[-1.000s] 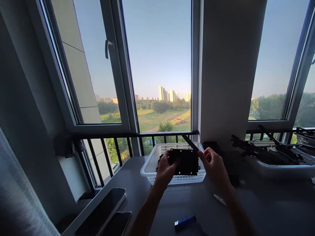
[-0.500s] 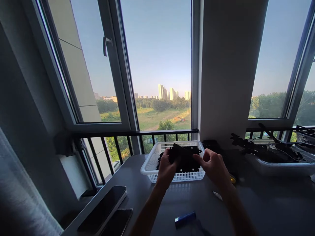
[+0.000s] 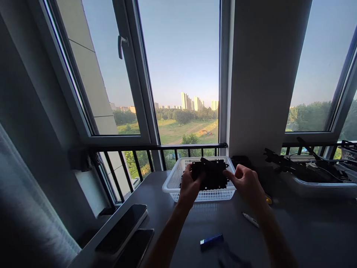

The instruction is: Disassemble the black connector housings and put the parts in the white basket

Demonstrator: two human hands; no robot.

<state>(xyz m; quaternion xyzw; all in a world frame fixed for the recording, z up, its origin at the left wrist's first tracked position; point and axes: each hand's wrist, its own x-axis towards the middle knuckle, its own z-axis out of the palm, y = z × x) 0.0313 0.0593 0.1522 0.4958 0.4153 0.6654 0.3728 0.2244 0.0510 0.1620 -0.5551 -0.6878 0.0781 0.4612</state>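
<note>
A flat black piece with notched edges (image 3: 213,180) is held up in front of a white plastic basket (image 3: 174,190), hiding much of the basket's inside. My left hand (image 3: 190,190) grips its left side, thumb on the near face. My right hand (image 3: 247,183) pinches at its right edge with thumb and fingers. A narrow dark strip (image 3: 206,161) lies slantwise across the upper part of the piece; I cannot tell whether it is attached. More black parts seem to lie in the basket, mostly covered.
Two phone-like dark slabs (image 3: 125,225) (image 3: 136,246) lie at the table's left. A blue object (image 3: 211,241) and a white pen-like item (image 3: 250,219) are in front. A clear bin (image 3: 315,189) with black parts stands right. A railing (image 3: 156,147) and windows are behind.
The view has shifted slightly, so the table and basket sit a little higher and further right. Both hands keep their hold; the black piece appears turned slightly.
</note>
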